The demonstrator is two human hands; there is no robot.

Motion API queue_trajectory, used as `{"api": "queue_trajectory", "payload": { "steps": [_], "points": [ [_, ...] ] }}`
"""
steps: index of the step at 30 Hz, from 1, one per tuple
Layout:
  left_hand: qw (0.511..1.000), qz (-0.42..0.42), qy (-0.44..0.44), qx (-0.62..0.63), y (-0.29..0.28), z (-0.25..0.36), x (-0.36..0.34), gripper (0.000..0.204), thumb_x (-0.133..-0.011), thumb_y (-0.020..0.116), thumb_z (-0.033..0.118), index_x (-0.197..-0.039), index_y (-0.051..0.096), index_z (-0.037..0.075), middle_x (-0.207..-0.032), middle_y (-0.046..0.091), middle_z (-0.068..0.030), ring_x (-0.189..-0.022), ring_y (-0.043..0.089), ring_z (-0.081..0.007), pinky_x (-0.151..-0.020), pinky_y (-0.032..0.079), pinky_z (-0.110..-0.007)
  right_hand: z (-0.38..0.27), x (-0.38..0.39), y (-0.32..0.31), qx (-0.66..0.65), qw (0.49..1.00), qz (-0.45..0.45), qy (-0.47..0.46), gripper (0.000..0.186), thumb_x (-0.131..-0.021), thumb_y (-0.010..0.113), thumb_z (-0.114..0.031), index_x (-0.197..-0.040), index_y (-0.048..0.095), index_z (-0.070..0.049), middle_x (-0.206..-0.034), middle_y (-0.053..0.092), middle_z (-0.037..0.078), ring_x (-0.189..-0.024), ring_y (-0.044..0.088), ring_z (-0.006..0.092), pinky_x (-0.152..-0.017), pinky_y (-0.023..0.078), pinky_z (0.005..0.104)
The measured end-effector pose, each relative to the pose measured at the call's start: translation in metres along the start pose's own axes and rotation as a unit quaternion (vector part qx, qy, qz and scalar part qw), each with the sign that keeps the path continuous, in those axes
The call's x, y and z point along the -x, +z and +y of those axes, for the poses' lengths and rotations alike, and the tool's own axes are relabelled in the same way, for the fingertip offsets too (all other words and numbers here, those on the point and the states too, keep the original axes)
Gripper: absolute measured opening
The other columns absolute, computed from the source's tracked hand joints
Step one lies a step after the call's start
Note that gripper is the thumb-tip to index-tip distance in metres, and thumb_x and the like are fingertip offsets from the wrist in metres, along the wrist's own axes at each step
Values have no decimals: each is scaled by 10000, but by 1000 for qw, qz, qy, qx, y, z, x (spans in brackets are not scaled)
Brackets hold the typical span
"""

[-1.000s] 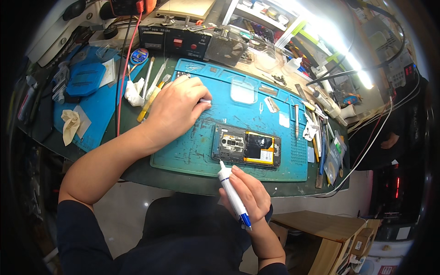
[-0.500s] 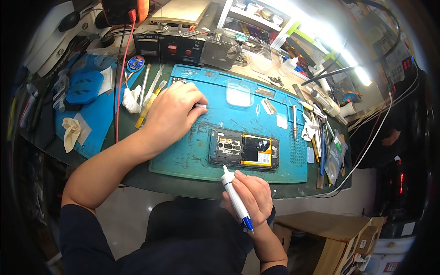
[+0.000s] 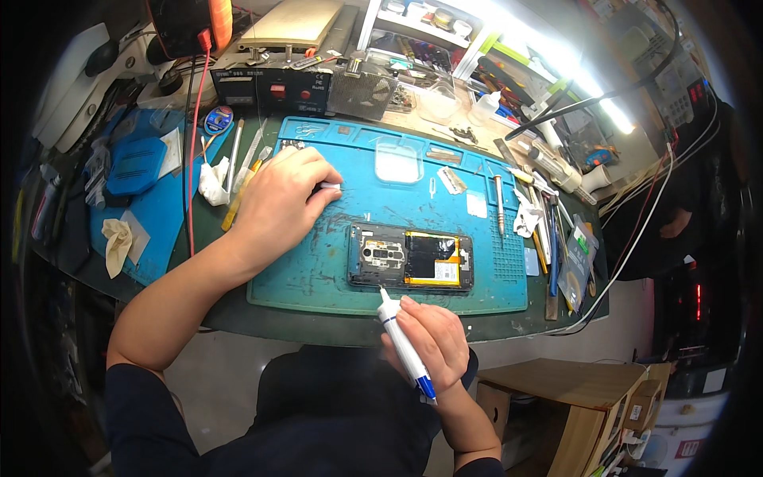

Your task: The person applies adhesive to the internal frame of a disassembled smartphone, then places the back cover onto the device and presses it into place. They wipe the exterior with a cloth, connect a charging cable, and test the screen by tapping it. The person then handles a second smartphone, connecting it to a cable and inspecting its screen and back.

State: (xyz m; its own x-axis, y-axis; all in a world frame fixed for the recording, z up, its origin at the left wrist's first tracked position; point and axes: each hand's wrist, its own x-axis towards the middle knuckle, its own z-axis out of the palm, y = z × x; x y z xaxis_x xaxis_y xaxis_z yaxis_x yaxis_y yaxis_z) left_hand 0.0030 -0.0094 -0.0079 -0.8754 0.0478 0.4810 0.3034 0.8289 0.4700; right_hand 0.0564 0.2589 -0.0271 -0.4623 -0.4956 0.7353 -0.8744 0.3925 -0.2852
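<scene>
A phone with its back off [image 3: 382, 256] lies on the blue work mat [image 3: 302, 278], showing a camera section and a battery edged in yellow. In my right hand [image 3: 425, 342] is a white tube [image 3: 399, 328] with a blue end, its narrow tip pointing at the phone’s lower edge; whether they touch I cannot tell. My left hand [image 3: 282, 199] rests on the mat left of the phone, fingers closed on a small white item [image 3: 331, 185] that is mostly hidden. A clear plastic box [image 3: 397, 159] and a silver screwdriver [image 3: 499, 203] lie beyond and beside the phone.
Tools [image 3: 548, 254] crowd the mat’s right side. Left are a blue case [image 3: 139, 163], a red cable [image 3: 191, 199] and crumpled tissue [image 3: 118, 237]. A black boxy device [image 3: 270, 91] stands behind, lamp [image 3: 604, 103] above. Another person’s hand [image 3: 675, 222] shows at far right, a cardboard-coloured cabinet [image 3: 556, 381] below.
The whole view has shifted a little, with the mat and phone appearing further left. Both hands keep their grips, and the tube stays pointed at the phone’s near edge.
</scene>
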Motion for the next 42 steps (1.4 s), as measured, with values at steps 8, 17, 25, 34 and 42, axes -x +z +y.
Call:
{"api": "queue_trajectory", "payload": {
  "steps": [8, 17, 25, 34, 42],
  "points": [
    [1000, -5, 1, 8, 0, 0, 0, 107, -823, 734, 61, -908, 691, 13, -894, 648, -91, -867, 603, -278, -769, 476, -382, 1, 2, -3, -3, 1000, -4, 12, 300, -819, 787, -107, -1069, 676, 18, -1054, 716, 166, -898, 704, 259, -790, 581, 371],
    [1000, -1, 1, 2, 1, 0, 0, 101, -826, 729, 61, -903, 691, 7, -886, 648, -94, -855, 603, -280, -765, 478, -382, 3, 3, -6, -3, 1000, -4, 16, 303, -816, 790, -105, -1071, 677, 14, -1056, 716, 161, -899, 705, 257, -798, 581, 366],
    [1000, -8, 3, 1, 1, 0, -1, 96, -829, 725, 56, -903, 691, 5, -886, 642, -92, -857, 599, -276, -764, 482, -380, 5, 5, -7, 6, 1000, 4, 15, 299, -818, 787, -105, -1067, 677, 17, -1050, 718, 158, -898, 705, 253, -793, 582, 366],
    [1000, -14, -3, 5, 1, 1, -2, 99, -835, 721, 47, -915, 692, -4, -893, 641, -92, -871, 596, -270, -758, 493, -368, 8, 5, -12, 12, 1000, 9, 19, 285, -816, 780, -97, -1054, 678, 21, -1032, 719, 162, -890, 707, 261, -780, 585, 364],
    [1000, -18, -12, 6, 0, 2, -2, 104, -828, 724, 43, -912, 689, -8, -893, 641, -90, -878, 594, -265, -779, 476, -366, 12, 7, -16, -1, 1000, 7, 23, 278, -817, 784, -101, -1047, 683, 18, -1032, 720, 159, -895, 709, 266, -784, 586, 368]
  ]
}}
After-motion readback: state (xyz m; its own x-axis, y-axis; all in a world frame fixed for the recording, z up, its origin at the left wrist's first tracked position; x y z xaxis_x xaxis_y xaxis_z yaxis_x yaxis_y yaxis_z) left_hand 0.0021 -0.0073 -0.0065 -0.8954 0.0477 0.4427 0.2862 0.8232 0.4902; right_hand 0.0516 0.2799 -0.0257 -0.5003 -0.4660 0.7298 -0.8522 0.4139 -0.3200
